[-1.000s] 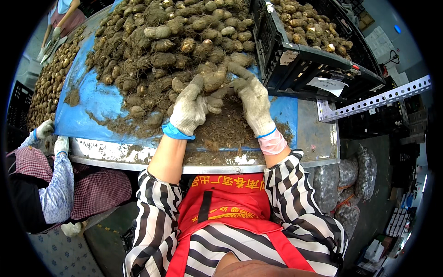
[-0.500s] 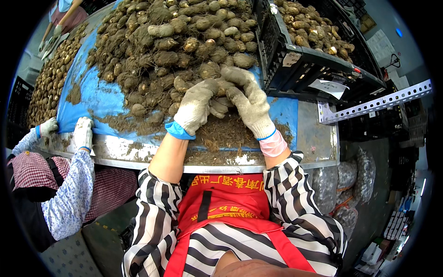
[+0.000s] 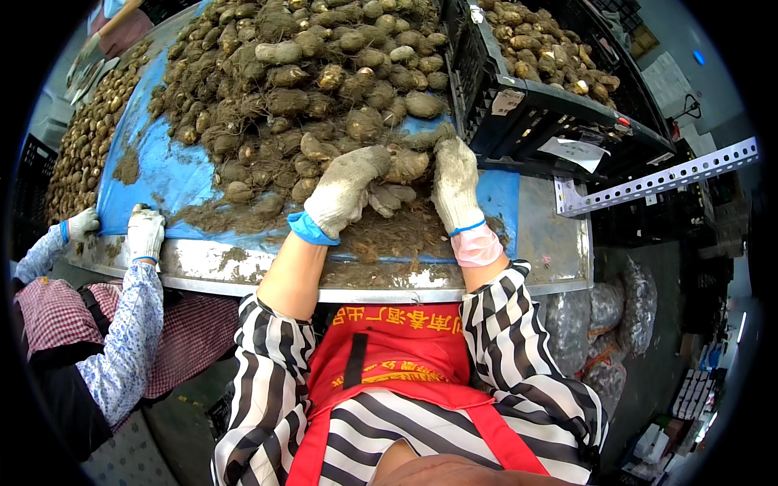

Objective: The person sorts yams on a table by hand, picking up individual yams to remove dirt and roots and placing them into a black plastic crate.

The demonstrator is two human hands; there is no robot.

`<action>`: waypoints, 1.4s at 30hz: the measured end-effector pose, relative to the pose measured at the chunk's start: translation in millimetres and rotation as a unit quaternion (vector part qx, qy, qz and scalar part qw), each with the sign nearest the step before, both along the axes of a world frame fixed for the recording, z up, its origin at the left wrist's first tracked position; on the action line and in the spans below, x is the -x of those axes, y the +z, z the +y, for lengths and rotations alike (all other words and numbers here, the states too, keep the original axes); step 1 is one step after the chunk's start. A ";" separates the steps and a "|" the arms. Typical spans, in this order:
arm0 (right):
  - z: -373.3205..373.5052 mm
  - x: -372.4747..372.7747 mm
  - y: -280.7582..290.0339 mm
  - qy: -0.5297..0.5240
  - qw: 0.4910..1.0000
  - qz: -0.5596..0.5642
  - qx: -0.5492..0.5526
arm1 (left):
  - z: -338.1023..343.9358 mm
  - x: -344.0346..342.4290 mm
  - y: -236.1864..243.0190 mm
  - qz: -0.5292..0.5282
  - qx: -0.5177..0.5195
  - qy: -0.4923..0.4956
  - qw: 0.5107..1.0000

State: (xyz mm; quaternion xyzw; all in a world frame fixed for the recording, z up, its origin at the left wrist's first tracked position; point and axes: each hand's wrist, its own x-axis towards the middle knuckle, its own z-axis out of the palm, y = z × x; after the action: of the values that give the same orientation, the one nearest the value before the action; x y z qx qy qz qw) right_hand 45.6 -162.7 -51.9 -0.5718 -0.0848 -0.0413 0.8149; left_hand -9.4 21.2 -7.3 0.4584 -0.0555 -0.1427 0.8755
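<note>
Hairy brown taro corms [image 3: 275, 101] lie heaped over a blue sheet [image 3: 182, 166] on the metal-edged table. My left hand [image 3: 348, 190], in a soiled whitish glove with a blue cuff, is closed round a taro [image 3: 408, 165] at the near edge of the heap. To its right my right hand [image 3: 456, 182], gloved with a blue-edged pink cuff, has its fingers bent together by a dark brown elongated piece [image 3: 425, 139]. Whether that piece is a taro or dirt-covered fingertips is unclear. Loose brown root fibres and soil [image 3: 397, 235] lie beneath both hands.
A black crate [image 3: 559, 113] of taros stands at the right, with a perforated metal bar [image 3: 664, 180] nearer me. At the left, a co-worker's gloved hands [image 3: 146, 232] rest by the table edge. Another person [image 3: 113, 28] is farther back. Filled clear bags [image 3: 608, 308] lie below, right.
My right hand has drawn away from the left one, to the right, and its fingers are less spread. A gap with a taro shows between the hands. My left hand has barely moved.
</note>
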 end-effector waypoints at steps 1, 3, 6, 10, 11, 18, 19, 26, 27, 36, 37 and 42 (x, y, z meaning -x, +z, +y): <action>1.0 -1.0 -3.2 0.014 0.997 0.036 -0.061 | 0.8 -0.5 0.8 0.009 0.014 -0.004 1.000; 8.3 5.8 14.3 0.020 0.996 -0.025 0.078 | 9.6 -1.5 -8.5 -0.002 0.001 0.011 1.000; 18.6 16.4 41.3 0.030 0.998 -0.028 0.056 | 11.6 -0.1 -6.1 0.040 0.020 0.024 0.999; 14.8 25.1 57.3 0.102 0.963 -0.125 0.214 | 5.6 -1.8 3.1 0.011 -0.127 0.127 0.984; 23.9 31.1 55.0 0.118 0.972 -0.108 0.170 | 5.3 -1.4 4.3 0.010 -0.120 0.120 0.985; 21.4 29.1 59.9 0.035 0.986 -0.056 0.151 | 0.5 6.2 18.0 -0.080 -0.336 0.104 0.933; 21.4 30.1 59.7 0.033 0.990 -0.039 0.133 | -0.3 12.1 23.7 -0.094 -0.305 0.098 0.942; 12.4 25.0 51.4 0.149 0.986 -0.077 -0.008 | -7.3 40.4 45.9 -0.183 -0.333 0.168 0.909; 16.7 31.5 60.8 0.150 0.982 -0.088 0.071 | -1.7 45.3 47.7 -0.162 -0.312 0.187 0.917; 26.5 49.7 65.4 0.074 0.949 -0.110 0.286 | 2.4 83.4 52.0 -0.205 -0.494 0.159 0.830; 25.7 41.9 53.1 0.026 0.942 -0.147 0.302 | 3.3 85.9 52.5 -0.185 -0.460 0.148 0.856; 18.0 29.3 38.0 -0.041 0.872 -0.254 0.416 | 12.3 96.1 58.3 0.032 -0.091 0.011 0.995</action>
State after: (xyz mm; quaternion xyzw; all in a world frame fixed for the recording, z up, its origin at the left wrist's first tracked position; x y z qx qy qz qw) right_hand 16.3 -144.7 -13.9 -0.8305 -0.2746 -0.1800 0.4500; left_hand -105.5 33.5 51.0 0.5321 -0.0089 -0.1523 0.8328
